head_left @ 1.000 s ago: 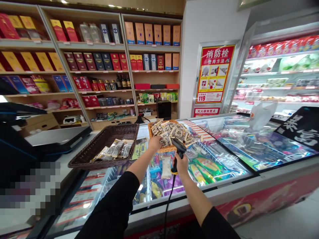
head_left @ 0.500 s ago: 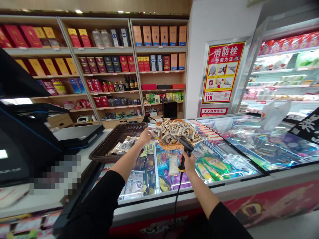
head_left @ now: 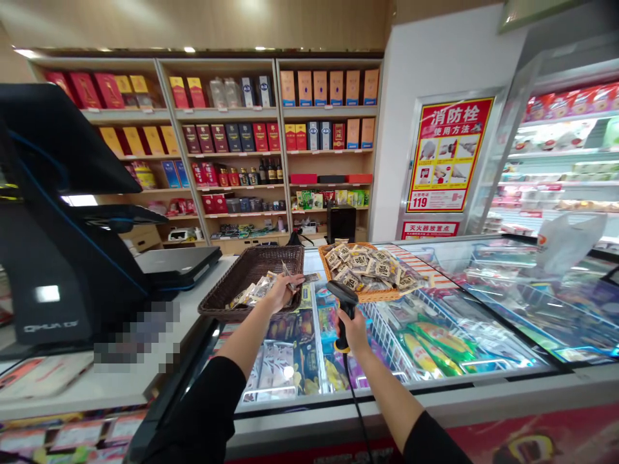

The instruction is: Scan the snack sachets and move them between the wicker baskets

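My left hand [head_left: 284,291] is closed over the right side of the dark brown wicker basket [head_left: 217,283], pinching a small snack packet [head_left: 311,278] that sticks out to the right. More small packets [head_left: 254,288] lie in that basket beside and below the hand. In my right hand [head_left: 355,328] is a black handheld barcode scanner [head_left: 342,295], held upright by its handle, with a cable hanging down. The scanner head is in front of the left part of an orange wicker basket [head_left: 387,296], which is heaped with similar packets [head_left: 370,265].
Both baskets rest on a glass-topped chest freezer [head_left: 294,403] full of packaged goods. At the left stand a checkout screen [head_left: 62,142] and a flat scale [head_left: 178,264]. A plastic bag [head_left: 565,241] stands at the right. Shelves [head_left: 232,116] of boxes line the back.
My left hand, with a packet, has moved away from the orange basket and in over the dark one. The scanner has moved left toward it. The view has shifted up and left.
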